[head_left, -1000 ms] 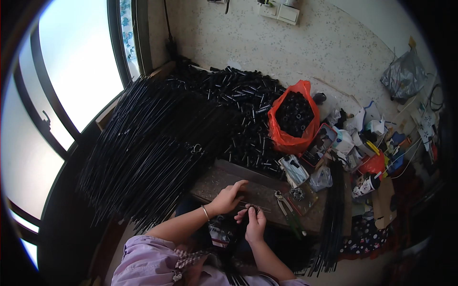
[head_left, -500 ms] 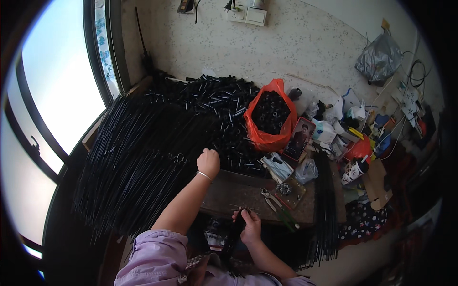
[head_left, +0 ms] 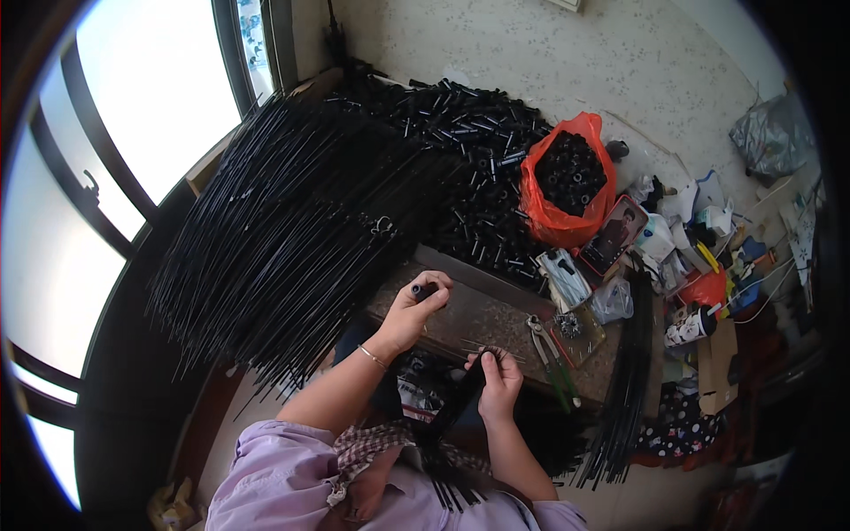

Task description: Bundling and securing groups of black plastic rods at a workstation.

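Observation:
My left hand is closed round a short black tube, whose hollow end shows near the thumb. It hovers over the front of the wooden bench. To its right and nearer my body, my right hand grips a bundle of thin black rods that hang down over my lap. Thin bright wires stick out sideways at the top of this bundle. Beyond my left hand lies a big heap of black tubes. A thick stack of long black rods spreads out at the left.
An open red plastic bag holds small black parts. Beside it are a phone, a small plastic bag and green-handled pincers. More black rods hang over the bench's right edge. A patterned cup stands farther right, by clutter.
My left hand has come back from the heap toward my body, and a black tube now shows in it. My right hand still holds the rods. The view has shifted.

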Action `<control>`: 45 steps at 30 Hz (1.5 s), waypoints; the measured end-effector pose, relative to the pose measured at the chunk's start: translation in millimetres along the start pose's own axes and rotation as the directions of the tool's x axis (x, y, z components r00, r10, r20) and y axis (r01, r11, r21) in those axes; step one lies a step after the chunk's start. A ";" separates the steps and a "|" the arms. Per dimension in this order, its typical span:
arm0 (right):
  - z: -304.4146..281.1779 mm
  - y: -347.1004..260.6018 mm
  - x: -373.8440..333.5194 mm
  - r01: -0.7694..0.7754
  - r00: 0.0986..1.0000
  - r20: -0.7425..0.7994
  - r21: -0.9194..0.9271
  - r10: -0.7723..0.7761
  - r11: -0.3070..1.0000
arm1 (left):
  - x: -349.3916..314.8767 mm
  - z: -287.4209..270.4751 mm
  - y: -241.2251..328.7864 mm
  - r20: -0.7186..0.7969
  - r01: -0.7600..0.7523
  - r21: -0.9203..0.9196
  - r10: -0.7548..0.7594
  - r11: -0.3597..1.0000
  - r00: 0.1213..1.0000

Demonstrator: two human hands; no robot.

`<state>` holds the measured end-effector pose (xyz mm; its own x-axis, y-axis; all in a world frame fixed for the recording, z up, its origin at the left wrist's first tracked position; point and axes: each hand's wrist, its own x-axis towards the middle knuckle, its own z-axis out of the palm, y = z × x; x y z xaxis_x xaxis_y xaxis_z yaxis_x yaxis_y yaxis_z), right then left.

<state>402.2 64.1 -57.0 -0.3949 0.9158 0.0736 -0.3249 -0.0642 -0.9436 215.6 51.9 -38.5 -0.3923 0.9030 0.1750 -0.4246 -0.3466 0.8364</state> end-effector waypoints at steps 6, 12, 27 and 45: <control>16.9 -2.4 -8.4 0.053 0.996 0.072 -0.089 -0.046 0.995 | -8.1 47.5 11.2 0.236 -0.165 0.110 0.136 0.980 0.962; 20.4 -6.4 -7.5 -0.041 0.999 0.029 0.005 0.041 0.999 | -16.0 12.3 23.7 -0.127 0.121 -0.106 -0.135 0.987 0.983; 21.9 12.4 -17.1 -0.023 0.998 -0.059 0.162 0.033 0.987 | -43.1 5.5 0.2 0.264 0.548 -0.398 -0.480 0.736 0.837; 23.4 13.1 -9.0 -0.058 0.997 -0.030 0.212 0.066 0.975 | -39.7 -2.7 -2.5 0.359 0.518 -0.356 -0.398 0.778 0.844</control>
<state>381.3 45.8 -62.5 -0.3892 0.9212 0.0011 -0.4763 -0.2002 -0.8562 230.0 16.3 -48.9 0.1306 0.9914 0.0014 -0.8237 0.1078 0.5566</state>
